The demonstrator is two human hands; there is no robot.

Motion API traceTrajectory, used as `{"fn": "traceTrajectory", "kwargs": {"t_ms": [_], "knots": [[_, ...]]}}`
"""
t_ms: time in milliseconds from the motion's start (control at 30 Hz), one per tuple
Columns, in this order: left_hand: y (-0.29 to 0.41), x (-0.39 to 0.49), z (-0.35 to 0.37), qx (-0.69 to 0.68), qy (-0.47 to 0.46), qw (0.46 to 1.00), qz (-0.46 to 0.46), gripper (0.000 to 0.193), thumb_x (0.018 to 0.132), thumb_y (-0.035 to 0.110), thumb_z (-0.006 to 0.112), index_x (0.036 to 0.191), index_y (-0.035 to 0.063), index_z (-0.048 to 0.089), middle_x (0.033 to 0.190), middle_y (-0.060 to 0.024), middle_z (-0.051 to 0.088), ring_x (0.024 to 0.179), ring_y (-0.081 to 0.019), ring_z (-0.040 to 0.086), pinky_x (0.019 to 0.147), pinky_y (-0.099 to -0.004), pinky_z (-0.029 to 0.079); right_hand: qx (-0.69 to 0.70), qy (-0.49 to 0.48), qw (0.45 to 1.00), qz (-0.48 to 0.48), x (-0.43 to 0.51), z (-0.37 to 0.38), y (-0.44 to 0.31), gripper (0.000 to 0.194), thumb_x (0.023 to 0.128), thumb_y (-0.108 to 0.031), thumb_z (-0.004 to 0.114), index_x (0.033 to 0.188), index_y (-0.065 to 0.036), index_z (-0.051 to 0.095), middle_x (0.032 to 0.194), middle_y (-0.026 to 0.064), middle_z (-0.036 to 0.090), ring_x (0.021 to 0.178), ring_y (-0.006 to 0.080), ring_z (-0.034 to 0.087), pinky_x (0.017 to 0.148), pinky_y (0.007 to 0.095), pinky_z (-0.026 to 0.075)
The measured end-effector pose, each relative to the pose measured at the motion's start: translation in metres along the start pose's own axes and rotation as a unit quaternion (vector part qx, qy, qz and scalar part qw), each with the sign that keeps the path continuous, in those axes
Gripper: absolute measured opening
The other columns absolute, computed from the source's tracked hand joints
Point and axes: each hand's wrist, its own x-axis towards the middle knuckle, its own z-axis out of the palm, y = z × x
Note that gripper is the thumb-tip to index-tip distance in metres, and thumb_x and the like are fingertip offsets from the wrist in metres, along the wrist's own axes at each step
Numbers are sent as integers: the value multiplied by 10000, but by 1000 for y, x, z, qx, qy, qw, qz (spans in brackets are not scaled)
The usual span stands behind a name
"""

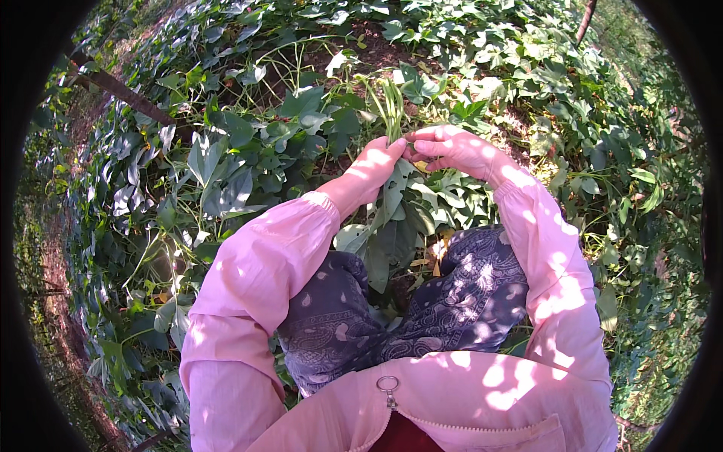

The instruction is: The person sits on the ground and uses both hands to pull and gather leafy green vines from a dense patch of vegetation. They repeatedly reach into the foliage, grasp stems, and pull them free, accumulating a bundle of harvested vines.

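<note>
My left hand point(377, 166) is closed around a bunch of green leaf stalks point(390, 107), its thumb pressed across them. The cut-looking stalk ends point away from me, above the fist. From below the same hand hang broad green leaves point(390, 226) of the bunch, which look like sweet potato leaves; one near the fist has small holes. My right hand point(457, 150) reaches in from the right, fingers bent, its fingertips at the stalks beside my left thumb. Whether those fingertips pinch anything is too small to tell.
Leafy vines point(237, 130) cover the ground on all sides, with bare soil point(373, 48) showing beyond the bunch. A brown branch or stick point(130, 99) slants in at the upper left; another thin stem point(586, 22) stands at the upper right. My knees in patterned trousers point(469, 288) are bent below my hands.
</note>
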Motion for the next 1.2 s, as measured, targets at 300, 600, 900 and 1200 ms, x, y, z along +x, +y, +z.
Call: {"fn": "traceTrajectory", "kwargs": {"t_ms": [300, 600, 900, 1200], "knots": [[-19, 26, 15, 241, -98, 959, 114, 306, 918, 182, 446, 1143, -22, 485, 1048, -87, 569, 927, -131, 519, 820, -270, 419, -36, 165, 986, -10, 10, 12, 16, 289, 790, -284, 669, 836, -18, 564, 729, 35, 561, 614, 101, 503, 543, 243, 404], [4, 18, 20, 17, -152, 987, -47, 380, 878, 294, 550, 1116, 1, 502, 948, -59, 600, 805, -120, 580, 703, -262, 479, 39, 274, 961, 2, 15, -2, 10, 235, 815, -202, 637, 905, 4, 568, 826, 85, 597, 695, 135, 559, 602, 266, 462], [29, 11, -24, -127, 53, 989, 51, 476, 845, 318, 573, 1122, -54, 463, 1095, -172, 498, 1035, -268, 493, 943, -376, 398, 54, 369, 923, -94, -8, -129, -21, 231, 835, -266, 612, 887, -44, 646, 787, 20, 646, 631, 124, 584, 610, 254, 470], [39, -2, -43, -172, 81, 981, 47, 314, 887, 185, 484, 1090, -52, 509, 1034, -142, 528, 947, -232, 536, 870, -353, 462, 170, 353, 902, 183, 29, -183, 118, 249, 816, -209, 631, 944, 0, 591, 826, 125, 627, 662, 221, 596, 585, 377, 489]]}}
